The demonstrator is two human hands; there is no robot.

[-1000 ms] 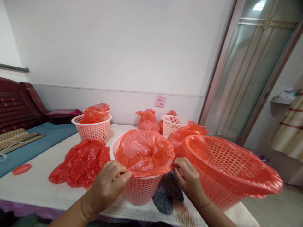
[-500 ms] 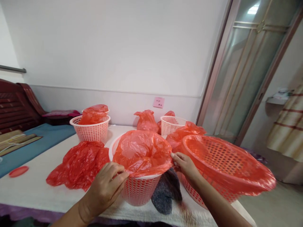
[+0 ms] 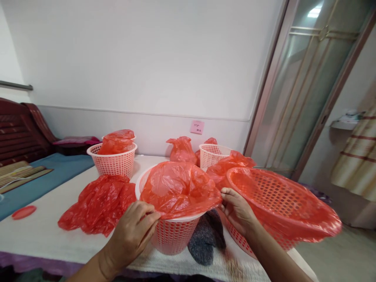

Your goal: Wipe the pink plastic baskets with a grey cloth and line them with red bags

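A red plastic bag (image 3: 179,186) lies spread inside and over the mouth of a perforated basket (image 3: 174,235) in the middle. My left hand (image 3: 136,227) pinches the bag's edge at the near-left side of the rim. On the right, my right hand (image 3: 236,207) grips the same bag's edge and holds it stretched out past the rim. At the back left the basket's pale rim shows bare. A dark grey cloth item (image 3: 207,237) lies between this basket and a larger basket (image 3: 282,199) that has a red bag over its rim.
A crumpled pile of red bags (image 3: 96,205) and a red disc (image 3: 24,212) lie at left. Behind stand a basket with a red bag (image 3: 116,162), a tied red bag (image 3: 182,150) and a pale basket (image 3: 211,156). A pink note (image 3: 197,127) is on the wall.
My right hand has moved slightly right, drawing the bag's edge outward beyond the rim. My left hand keeps its pinch in about the same place.
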